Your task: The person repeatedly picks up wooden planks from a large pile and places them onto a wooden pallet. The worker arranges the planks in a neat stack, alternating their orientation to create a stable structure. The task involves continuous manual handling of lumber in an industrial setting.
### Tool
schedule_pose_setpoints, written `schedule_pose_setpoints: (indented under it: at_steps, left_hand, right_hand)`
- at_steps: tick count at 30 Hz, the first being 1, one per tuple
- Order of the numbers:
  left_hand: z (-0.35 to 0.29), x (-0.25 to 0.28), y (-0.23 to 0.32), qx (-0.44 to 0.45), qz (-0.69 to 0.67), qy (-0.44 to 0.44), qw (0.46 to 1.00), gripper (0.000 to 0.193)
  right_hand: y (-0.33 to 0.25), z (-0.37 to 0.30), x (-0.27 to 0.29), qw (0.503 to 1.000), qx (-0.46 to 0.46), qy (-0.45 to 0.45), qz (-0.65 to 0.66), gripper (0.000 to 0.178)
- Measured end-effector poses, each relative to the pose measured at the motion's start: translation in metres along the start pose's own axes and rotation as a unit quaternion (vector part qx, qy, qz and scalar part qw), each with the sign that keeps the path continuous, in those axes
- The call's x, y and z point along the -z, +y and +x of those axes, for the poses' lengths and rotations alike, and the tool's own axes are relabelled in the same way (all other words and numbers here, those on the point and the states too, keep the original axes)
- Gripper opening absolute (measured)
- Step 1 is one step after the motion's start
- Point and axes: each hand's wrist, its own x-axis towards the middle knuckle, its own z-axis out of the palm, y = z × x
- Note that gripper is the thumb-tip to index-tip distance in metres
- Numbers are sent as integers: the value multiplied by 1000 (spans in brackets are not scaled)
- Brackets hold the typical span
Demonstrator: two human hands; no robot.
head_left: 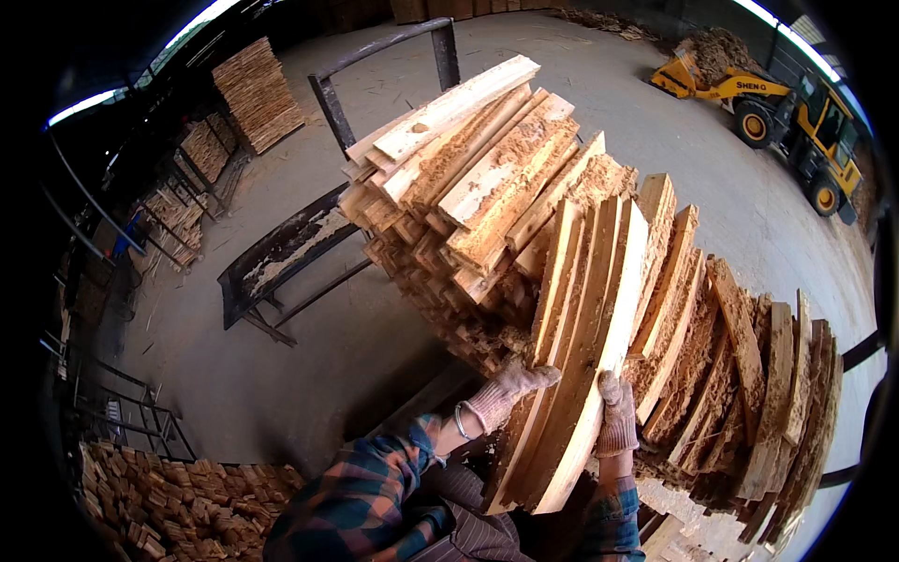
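Between my two gloved hands lies a bundle of several long wooden boards (576, 365), side by side and slanting up across the pile. My left hand (512, 391) presses against the bundle's left side, its thumb reaching over the boards. On the opposite side my right hand (616, 414) grips the edge of the outermost pale board, thumb on top. The boards' near ends hang in front of my body. Beneath and beyond them rises a big stack of rough planks (487, 178), dusted with sawdust. More loose planks (740, 384) lean in a row to the right.
A dark metal trough on legs (281, 248) stands left of the stack, and a metal frame (384, 51) rises behind it. Cut wood pieces (187, 506) fill the lower left. Farther off are a tall plank stack (257, 94) and a yellow wheel loader (777, 103) carrying wood debris.
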Motion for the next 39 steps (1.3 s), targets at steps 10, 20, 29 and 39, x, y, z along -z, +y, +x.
schedule_pose_setpoints:
  at_steps: [10,20,29,39]
  left_hand:
    - [-13,-127,13,-369,381,-119,839,61]
    - [-250,-368,16,-84,-5,-545,834,46]
    - [-477,-408,-141,-362,30,-780,509,12]
    - [-583,-426,-192,-310,138,-791,510,24]
  right_hand:
    - [-116,-185,6,871,306,136,-361,96]
    - [-66,-563,-15,760,512,348,-197,93]
    - [184,-790,20,673,416,581,-192,89]
    - [343,-833,116,638,498,585,-54,44]
